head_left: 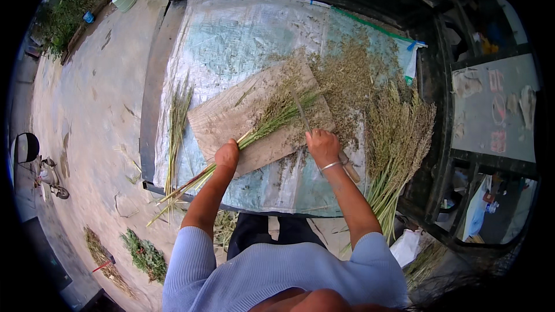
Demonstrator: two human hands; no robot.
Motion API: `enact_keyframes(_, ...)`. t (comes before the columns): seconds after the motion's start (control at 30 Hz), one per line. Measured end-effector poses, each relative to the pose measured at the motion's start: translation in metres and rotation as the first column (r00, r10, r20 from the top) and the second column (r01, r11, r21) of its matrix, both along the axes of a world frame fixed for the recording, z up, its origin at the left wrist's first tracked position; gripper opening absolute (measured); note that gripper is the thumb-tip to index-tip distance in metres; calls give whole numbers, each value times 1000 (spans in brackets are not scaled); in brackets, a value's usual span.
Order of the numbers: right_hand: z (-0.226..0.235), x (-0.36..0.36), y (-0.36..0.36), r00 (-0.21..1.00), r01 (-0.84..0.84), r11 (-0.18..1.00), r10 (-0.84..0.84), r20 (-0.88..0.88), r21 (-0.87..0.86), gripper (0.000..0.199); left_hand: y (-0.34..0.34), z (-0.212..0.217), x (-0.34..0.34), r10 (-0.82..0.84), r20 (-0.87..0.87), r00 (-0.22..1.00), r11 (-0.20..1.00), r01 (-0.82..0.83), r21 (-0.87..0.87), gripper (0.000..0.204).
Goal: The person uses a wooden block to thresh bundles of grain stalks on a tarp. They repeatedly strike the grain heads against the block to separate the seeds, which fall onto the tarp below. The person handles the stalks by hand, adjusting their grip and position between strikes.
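My left hand [227,155] is closed round the stems of a bundle of green stalks [280,117]. Their seedy heads lie across a wooden board [214,115], and the stem ends stick out past the near edge. In my right hand [322,145], fingers wrapped round it, is a knife [303,112] with a long narrow blade and a wooden handle. The handle shows behind the wrist, while the blade lies over the seed heads of the bundle. Loose seeds [347,69] are scattered over the board and thickly beyond its right end.
A whitish-blue sheet [231,34] covers the platform under the board. More seed-headed stalks [399,133] lie at the right, and a thin bunch of stalks [177,121] at the left. A dark frame [433,98] edges the right side. Plant bundles [144,254] lie on the ground at lower left.
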State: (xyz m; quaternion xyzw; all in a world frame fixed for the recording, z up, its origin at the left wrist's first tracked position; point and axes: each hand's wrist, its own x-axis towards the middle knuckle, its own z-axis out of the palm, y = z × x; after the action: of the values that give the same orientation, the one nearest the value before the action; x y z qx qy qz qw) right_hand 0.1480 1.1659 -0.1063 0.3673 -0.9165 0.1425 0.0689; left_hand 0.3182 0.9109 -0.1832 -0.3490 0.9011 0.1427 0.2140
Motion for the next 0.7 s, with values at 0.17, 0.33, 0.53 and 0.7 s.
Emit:
enact_keyframes(0.17,-77,60,-64,940,-319,947,312,141,30,20,0,1,3,-44,-7,999,996,43,-81,17)
enact_keyframes(0.33,-65,-61,45,983,128,942,-161,82,311,26,-4,-4,4,-135,-38,990,989,132,-64,14)
enact_keyframes(0.53,-17,-57,59,986,159,983,-153,-70,95,26,3,-9,3,-117,-70,991,989,110,-97,11)
enact_keyframes(0.7,-27,31,-46,973,-211,964,223,63,-161,23,14,-5,-6,-198,-153,968,936,140,-325,7)
